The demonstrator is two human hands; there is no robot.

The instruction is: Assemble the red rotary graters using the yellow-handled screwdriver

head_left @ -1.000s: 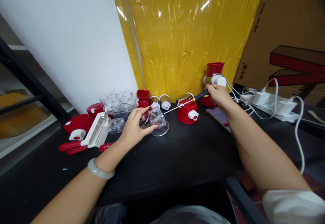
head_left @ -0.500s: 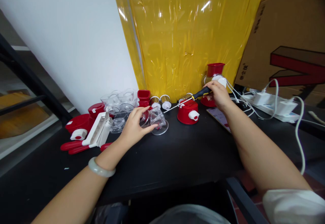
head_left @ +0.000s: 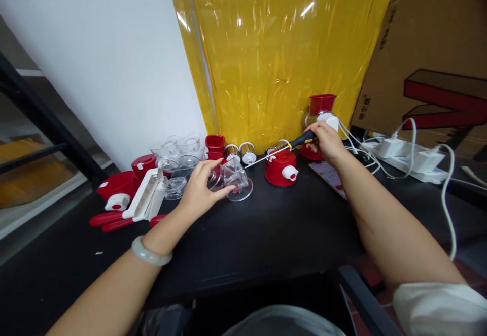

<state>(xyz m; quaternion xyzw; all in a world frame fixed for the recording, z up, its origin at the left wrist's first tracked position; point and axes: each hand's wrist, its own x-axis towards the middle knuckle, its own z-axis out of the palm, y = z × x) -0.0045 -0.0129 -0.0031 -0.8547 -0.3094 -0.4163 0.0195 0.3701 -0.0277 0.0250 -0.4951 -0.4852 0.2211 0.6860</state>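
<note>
My left hand (head_left: 201, 186) grips a clear plastic part (head_left: 235, 174) between thumb and fingers, tilted on its side. A round clear disc (head_left: 243, 194) at its lower right end sits at the table surface. In my right hand (head_left: 325, 140) is a screwdriver (head_left: 302, 139) with a black and yellow handle. Its long shaft slopes down to the left, the tip at the clear part's edge; whether it touches a screw is too small to tell. Beneath the shaft stands a red base (head_left: 280, 168) with a white knob.
Left on the black table (head_left: 266, 234) are red bases (head_left: 118, 186), a white slicer part (head_left: 142, 196) and several clear housings (head_left: 182, 153). Metal grater drums (head_left: 248, 152) stand behind. At right are a phone (head_left: 327, 177), an assembled red unit (head_left: 322, 103) and a power strip (head_left: 411, 161) with cables.
The clear part has tilted very slightly in my left hand. My right hand and the screwdriver stay almost in the same place.
</note>
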